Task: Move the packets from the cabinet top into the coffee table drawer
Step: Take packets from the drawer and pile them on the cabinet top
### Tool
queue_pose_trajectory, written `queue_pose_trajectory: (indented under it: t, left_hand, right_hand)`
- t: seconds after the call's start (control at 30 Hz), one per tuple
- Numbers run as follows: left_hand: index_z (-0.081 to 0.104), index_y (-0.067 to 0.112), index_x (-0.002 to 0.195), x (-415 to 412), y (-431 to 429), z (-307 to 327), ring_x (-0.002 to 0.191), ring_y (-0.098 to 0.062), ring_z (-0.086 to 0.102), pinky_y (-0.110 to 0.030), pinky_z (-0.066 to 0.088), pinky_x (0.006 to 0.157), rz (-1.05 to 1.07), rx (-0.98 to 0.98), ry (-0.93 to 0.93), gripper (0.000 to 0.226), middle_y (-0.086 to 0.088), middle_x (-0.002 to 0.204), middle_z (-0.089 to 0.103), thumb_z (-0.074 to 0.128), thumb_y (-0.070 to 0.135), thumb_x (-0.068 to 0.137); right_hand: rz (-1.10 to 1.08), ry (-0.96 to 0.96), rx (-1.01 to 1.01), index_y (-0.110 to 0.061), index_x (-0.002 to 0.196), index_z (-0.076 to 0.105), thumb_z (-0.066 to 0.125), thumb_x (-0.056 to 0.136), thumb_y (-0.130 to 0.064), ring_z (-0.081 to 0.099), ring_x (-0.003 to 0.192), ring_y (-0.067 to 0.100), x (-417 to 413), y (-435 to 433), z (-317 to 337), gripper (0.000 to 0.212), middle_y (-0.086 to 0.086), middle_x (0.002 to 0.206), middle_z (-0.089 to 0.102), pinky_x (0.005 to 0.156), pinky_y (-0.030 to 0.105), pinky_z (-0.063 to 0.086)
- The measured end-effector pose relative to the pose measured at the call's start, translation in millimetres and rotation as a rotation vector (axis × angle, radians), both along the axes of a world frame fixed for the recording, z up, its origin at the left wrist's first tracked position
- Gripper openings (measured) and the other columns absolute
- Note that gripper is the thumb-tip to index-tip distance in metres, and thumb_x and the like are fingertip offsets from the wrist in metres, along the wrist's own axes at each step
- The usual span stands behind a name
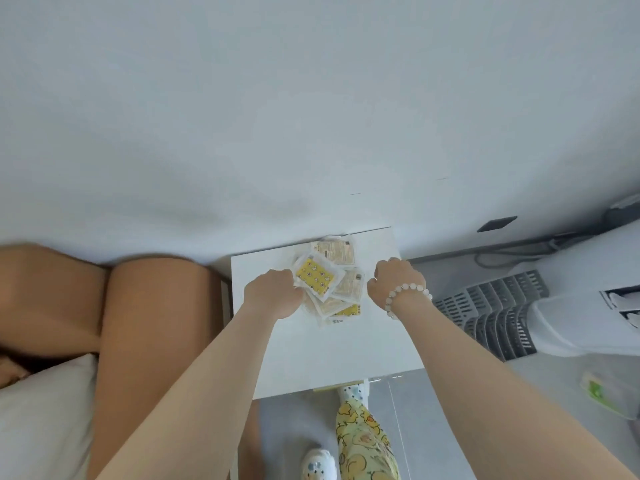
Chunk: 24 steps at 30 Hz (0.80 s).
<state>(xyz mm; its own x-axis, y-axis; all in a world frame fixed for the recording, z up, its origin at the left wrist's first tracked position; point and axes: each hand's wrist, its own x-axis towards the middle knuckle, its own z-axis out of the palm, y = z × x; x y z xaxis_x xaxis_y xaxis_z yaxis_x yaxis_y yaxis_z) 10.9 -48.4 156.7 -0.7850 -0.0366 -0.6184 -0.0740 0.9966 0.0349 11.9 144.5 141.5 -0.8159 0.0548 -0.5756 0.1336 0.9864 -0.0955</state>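
A loose pile of small packets (329,282), clear plastic with yellow and beige prints, lies at the far end of the white cabinet top (332,344), close to the wall. My left hand (273,294) rests against the pile's left side, fingers curled onto the yellow-printed top packet (314,274). My right hand (394,280), with a pale bead bracelet at the wrist, sits at the pile's right edge with fingers curled down; I cannot tell whether it grips a packet. No coffee table or drawer is in view.
A tan sofa arm (138,323) and a pale cushion (45,410) stand left of the cabinet. Right of it are a grey slatted basket (498,313), a white appliance (595,292) and cables on the grey floor. My duck-print trouser leg (363,441) shows below.
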Motion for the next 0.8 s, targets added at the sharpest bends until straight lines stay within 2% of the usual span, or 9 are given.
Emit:
queue_pose_trajectory:
  t: [0.13,0.27,0.4,0.47,0.53,0.63,0.73,0.8]
  left_hand:
    - [0.047,0.015,0.130,-7,-4,-40,0.114,-0.022,0.053,-0.030,0.042,0.085,-0.021,-0.034,-0.069,0.039,-0.002,0.124,0.054,0.040,0.034,0.097]
    - [0.042,0.015,0.132,-15,-7,-79,0.114,-0.022,0.053,-0.030,0.042,0.082,-0.052,-0.031,-0.108,0.043,-0.002,0.123,0.052,0.049,0.029,0.092]
    - [0.038,0.012,0.130,-37,-6,-122,0.109,-0.022,0.052,-0.028,0.037,0.071,-0.120,-0.027,-0.059,0.046,-0.003,0.120,0.048,0.055,0.023,0.089]
    - [0.035,0.012,0.134,-47,-5,-146,0.108,-0.022,0.049,-0.028,0.034,0.069,-0.182,-0.051,-0.001,0.054,-0.004,0.122,0.045,0.059,0.019,0.086]
    - [0.025,0.012,0.142,-55,-3,-167,0.114,-0.023,0.045,-0.029,0.036,0.076,-0.285,-0.086,0.087,0.071,-0.006,0.132,0.039,0.063,0.016,0.082]
    - [0.002,0.012,0.150,-65,3,-192,0.136,-0.031,0.025,-0.035,0.032,0.102,-0.459,-0.108,0.152,0.091,-0.012,0.153,0.013,0.063,0.015,0.083]
    - [-0.012,0.015,0.150,-70,10,-217,0.145,-0.035,-0.003,-0.047,0.010,0.117,-0.538,-0.096,0.128,0.096,-0.009,0.158,-0.009,0.060,0.021,0.087]
    - [-0.015,0.017,0.150,-67,13,-232,0.144,-0.038,-0.007,-0.050,0.008,0.117,-0.522,-0.074,0.096,0.103,-0.006,0.158,-0.014,0.064,0.026,0.084]
  right_hand:
    - [-0.002,-0.024,-0.004,-0.014,0.125,0.050,0.037,0.095,-0.022,0.046,0.116,0.020,-16,0,-40,0.034,0.004,0.125,0.048,0.088,0.030,0.040]
    - [0.051,-0.037,0.040,-0.015,0.128,0.044,0.046,0.091,-0.023,0.043,0.117,0.018,-24,-5,-82,0.038,0.004,0.128,0.043,0.087,0.028,0.040]
    - [0.114,-0.078,0.079,-0.014,0.133,0.035,0.055,0.086,-0.027,0.038,0.120,0.019,-36,-12,-123,0.052,0.005,0.134,0.034,0.085,0.028,0.039]
    - [0.178,-0.071,0.088,-0.014,0.139,0.025,0.060,0.083,-0.034,0.033,0.126,0.020,-46,-18,-141,0.069,0.005,0.144,0.025,0.087,0.028,0.039]
    - [0.248,-0.084,0.092,-0.016,0.148,0.007,0.066,0.078,-0.044,0.020,0.138,0.022,-60,-22,-158,0.095,0.004,0.155,0.007,0.095,0.031,0.039]
    - [0.311,-0.146,0.098,-0.018,0.149,-0.017,0.076,0.066,-0.055,0.002,0.145,0.023,-79,-33,-180,0.129,-0.001,0.157,-0.016,0.105,0.037,0.035]
    - [0.400,-0.172,0.132,-0.018,0.145,-0.027,0.080,0.056,-0.060,-0.008,0.146,0.023,-91,-41,-202,0.146,-0.001,0.155,-0.024,0.108,0.038,0.032]
    - [0.414,-0.175,0.123,-0.020,0.145,-0.028,0.082,0.054,-0.058,-0.014,0.145,0.022,-94,-42,-213,0.148,-0.002,0.154,-0.028,0.112,0.039,0.030]
